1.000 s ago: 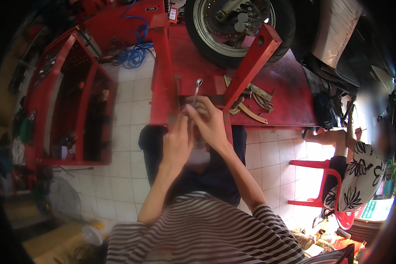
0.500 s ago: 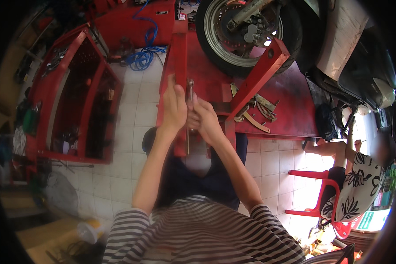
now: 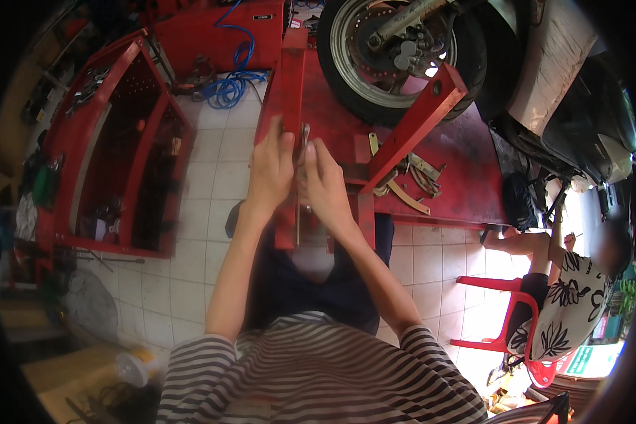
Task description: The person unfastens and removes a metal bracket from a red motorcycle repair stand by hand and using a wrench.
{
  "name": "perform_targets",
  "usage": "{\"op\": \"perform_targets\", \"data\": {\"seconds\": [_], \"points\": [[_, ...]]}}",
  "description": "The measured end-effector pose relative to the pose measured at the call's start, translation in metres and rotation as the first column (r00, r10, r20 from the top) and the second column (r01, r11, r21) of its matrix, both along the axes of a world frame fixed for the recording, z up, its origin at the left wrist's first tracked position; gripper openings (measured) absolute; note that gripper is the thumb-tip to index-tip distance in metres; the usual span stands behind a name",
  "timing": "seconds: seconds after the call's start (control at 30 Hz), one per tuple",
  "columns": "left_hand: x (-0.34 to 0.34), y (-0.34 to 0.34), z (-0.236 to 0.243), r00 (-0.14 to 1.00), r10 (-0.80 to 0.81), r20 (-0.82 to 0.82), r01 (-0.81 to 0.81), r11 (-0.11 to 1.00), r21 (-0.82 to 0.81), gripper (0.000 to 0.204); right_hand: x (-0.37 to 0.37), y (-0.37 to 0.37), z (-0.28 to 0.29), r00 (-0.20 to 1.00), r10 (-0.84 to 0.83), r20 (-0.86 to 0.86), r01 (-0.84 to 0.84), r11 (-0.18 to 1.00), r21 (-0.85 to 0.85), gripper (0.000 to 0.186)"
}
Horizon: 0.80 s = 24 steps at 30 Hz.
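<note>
My right hand [image 3: 325,187] is closed around a slim metal tool, which looks like a wrench [image 3: 305,133]; its rounded end sticks up past my thumb. Pressed against an upright red metal post [image 3: 292,78], my left hand [image 3: 270,173] has its fingers bent at the post's side, and whatever they hold is hidden. Both hands are close together, with the post's lower part between my knees. A second red post [image 3: 420,124] leans up to the right, joined to the same frame. Curved metal brake-like parts [image 3: 422,177] lie on the red platform [image 3: 473,180] beyond it.
A motorcycle wheel [image 3: 396,56] stands on the platform ahead. At left are a red tool cabinet [image 3: 120,155] and a coiled blue hose [image 3: 226,92] on the tiled floor [image 3: 222,162]. Another person [image 3: 569,304] sits on a red chair [image 3: 509,311] at right.
My left hand has shifted slightly left. My right hand has turned a little on the tool, its fingers now more upright. The view has moved slightly.
</note>
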<state>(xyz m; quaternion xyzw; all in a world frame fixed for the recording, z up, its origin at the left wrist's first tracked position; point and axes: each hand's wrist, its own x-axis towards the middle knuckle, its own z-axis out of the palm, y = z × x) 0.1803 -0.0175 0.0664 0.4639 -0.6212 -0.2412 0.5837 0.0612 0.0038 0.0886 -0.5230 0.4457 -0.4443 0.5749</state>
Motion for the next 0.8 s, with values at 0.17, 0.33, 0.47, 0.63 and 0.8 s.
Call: {"op": "perform_targets", "data": {"seconds": [0.17, 0.33, 0.47, 0.63, 0.8], "points": [[0.001, -0.003, -0.007, 1.0, 0.017, -0.008, -0.017, 1.0, 0.014, 0.045, -0.012, -0.005, -0.001, 0.974, 0.009, -0.226, -0.055, 0.979, -0.198, 0.029], [0.002, -0.001, -0.006, 0.999, -0.012, -0.044, 0.014, 0.999, 0.044, 0.05, -0.02, -0.008, 0.021, 0.951, 0.214, -0.223, -0.24, 0.966, -0.099, 0.037], [0.0, -0.002, -0.01, 1.0, -0.002, -0.032, 0.005, 0.996, 0.089, 0.054, -0.026, -0.016, 0.02, 0.944, 0.328, -0.021, -0.326, 0.943, 0.073, 0.043], [-0.001, 0.0, -0.008, 0.999, -0.004, -0.04, 0.006, 0.998, 0.061, 0.053, -0.024, -0.011, 0.02, 0.925, 0.318, -0.21, -0.346, 0.932, -0.113, 0.036], [0.0, 0.001, -0.004, 0.999, 0.0, -0.036, 0.002, 0.999, 0.043, 0.05, -0.024, -0.003, 0.036, 0.837, 0.027, -0.546, -0.246, 0.911, -0.332, 0.031]]}}
